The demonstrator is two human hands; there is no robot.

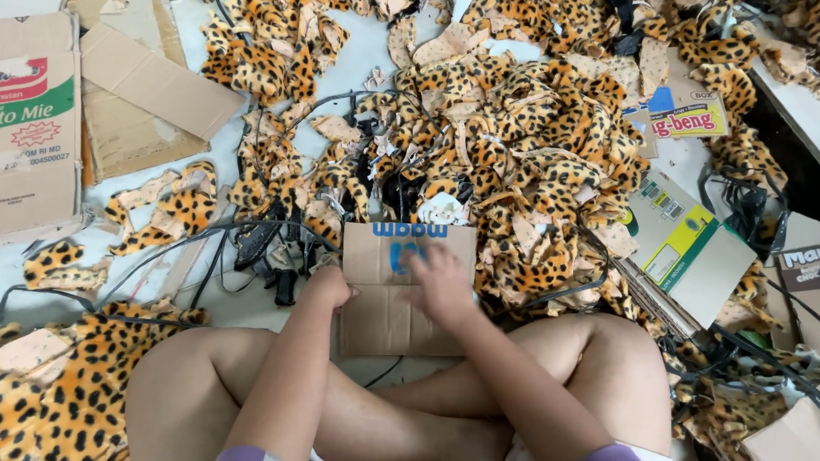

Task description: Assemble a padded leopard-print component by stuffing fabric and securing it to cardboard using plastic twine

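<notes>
A flat brown cardboard piece [380, 320] with blue print lies on the floor in front of my crossed legs. My left hand [326, 287] rests on its left edge with fingers curled over it. My right hand [440, 282] lies on top of the cardboard near its upper middle, blurred, fingers spread; whether it holds anything is unclear. Beyond the cardboard lies a big heap of leopard-print fabric scraps [522, 134].
Flattened cardboard boxes [32, 126] lie at the left. More boxes and cartons [691, 249] are at the right. Black cables [246, 243] snake across the floor. A leopard-print cloth [50, 391] sits beside my left knee.
</notes>
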